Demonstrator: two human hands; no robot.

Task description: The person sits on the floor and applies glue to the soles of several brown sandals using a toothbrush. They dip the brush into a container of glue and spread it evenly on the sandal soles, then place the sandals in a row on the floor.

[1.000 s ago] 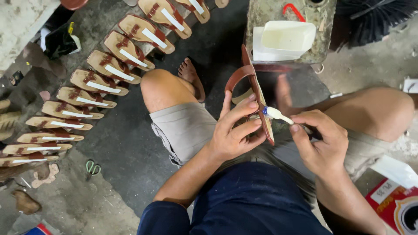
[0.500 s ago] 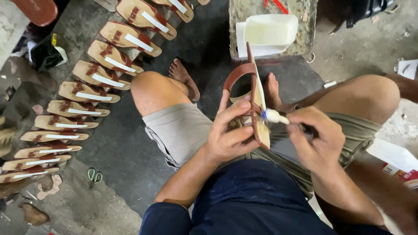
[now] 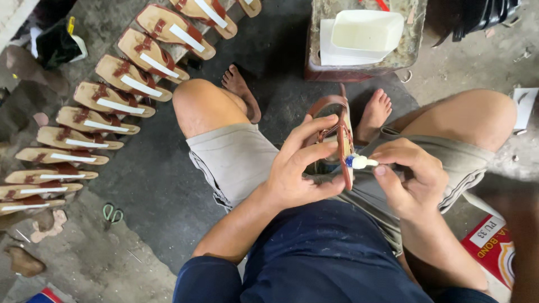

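My left hand [image 3: 297, 168] grips a brown strapped sandal [image 3: 339, 130], held on edge above my lap between my knees. My right hand [image 3: 407, 174] pinches a small glue brush with a white, glue-coated tip [image 3: 359, 162], and that tip touches the sandal's edge. Just beyond my feet, a white tub of pale glue [image 3: 366, 29] rests on a square tin [image 3: 320, 62].
Several tan sandals with brown straps and white strips [image 3: 120, 84] lie in a curved row on the floor at my left. Green-handled scissors [image 3: 112, 213] lie on the concrete. A red carton [image 3: 497, 247] sits at the lower right. A dark bag [image 3: 53, 45] stands at the upper left.
The brush tip has slid down along the sandal's edge. My head has shifted, so the view sits closer and more centred on my lap.
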